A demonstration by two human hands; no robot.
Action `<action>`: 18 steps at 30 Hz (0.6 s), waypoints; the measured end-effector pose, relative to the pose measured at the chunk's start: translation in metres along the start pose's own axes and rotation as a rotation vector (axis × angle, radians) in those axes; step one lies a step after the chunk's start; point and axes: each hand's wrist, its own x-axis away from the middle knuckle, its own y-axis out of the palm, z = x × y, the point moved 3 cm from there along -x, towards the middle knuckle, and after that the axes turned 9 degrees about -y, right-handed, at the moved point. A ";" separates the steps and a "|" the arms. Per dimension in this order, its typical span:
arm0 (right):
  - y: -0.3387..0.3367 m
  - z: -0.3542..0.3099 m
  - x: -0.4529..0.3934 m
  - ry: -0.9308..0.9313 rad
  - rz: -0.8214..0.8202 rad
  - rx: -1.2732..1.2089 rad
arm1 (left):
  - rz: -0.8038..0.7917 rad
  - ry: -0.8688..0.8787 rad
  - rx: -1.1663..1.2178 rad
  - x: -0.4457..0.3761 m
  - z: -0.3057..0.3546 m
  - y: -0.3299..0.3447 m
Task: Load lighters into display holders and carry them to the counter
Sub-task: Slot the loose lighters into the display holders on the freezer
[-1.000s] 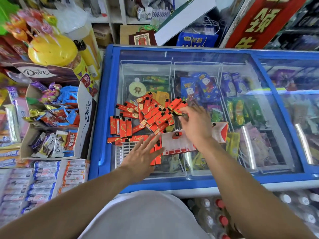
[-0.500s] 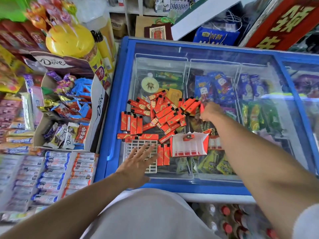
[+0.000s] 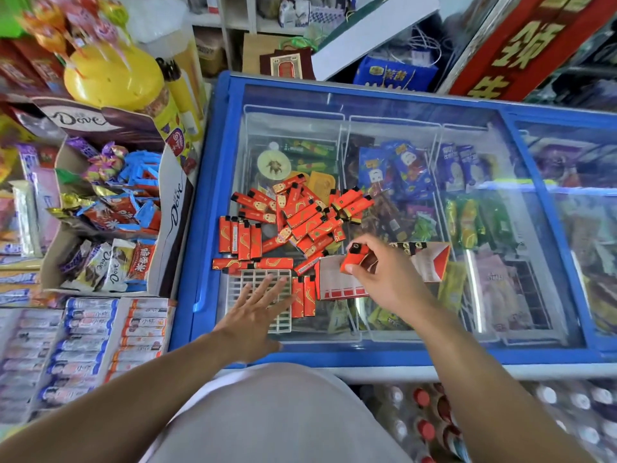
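Forearms reach out from the bottom of the view over the sliding glass lid of a blue-framed chest freezer [image 3: 200,228]. Nearest, the left hand [image 3: 255,312] lies flat with straight, spread fingers on a white plastic grid holder [image 3: 257,279] resting on the glass, gripping nothing. Just right of that grid, two orange lighters [image 3: 303,295] lie side by side, touching its edge. Beside them sits a red-and-white cardboard display box [image 3: 430,265], and the right hand [image 3: 387,275] hovers over it, pinching one orange lighter with a black top [image 3: 355,257] between thumb and curled fingers, tilted with its black end up. A few black lighter tops [image 3: 409,247] show in a row inside the box behind the hand. Farther on, a loose heap of orange lighters [image 3: 300,218] sprawls across the glass, with four lined up neatly at its left edge and two more lying flat below them. Through the lid, packaged ice creams fill white wire baskets [image 3: 347,128]. To the left, well apart from the lighters, an open Dove chocolate carton [image 3: 173,208] holds wrapped sweets, with a yellow lollipop tub [image 3: 110,78] behind it.
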 end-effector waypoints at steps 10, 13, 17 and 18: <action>0.015 -0.007 -0.010 -0.118 -0.020 0.157 | -0.008 -0.018 -0.042 0.004 0.006 -0.008; 0.014 -0.012 -0.016 -0.139 0.018 0.203 | 0.005 -0.021 -0.018 0.006 0.015 -0.012; 0.025 -0.012 -0.022 -0.167 0.007 0.333 | 0.012 0.036 0.001 0.005 0.035 -0.020; 0.028 -0.011 -0.023 -0.178 0.000 0.357 | 0.020 0.054 -0.018 0.003 0.039 -0.021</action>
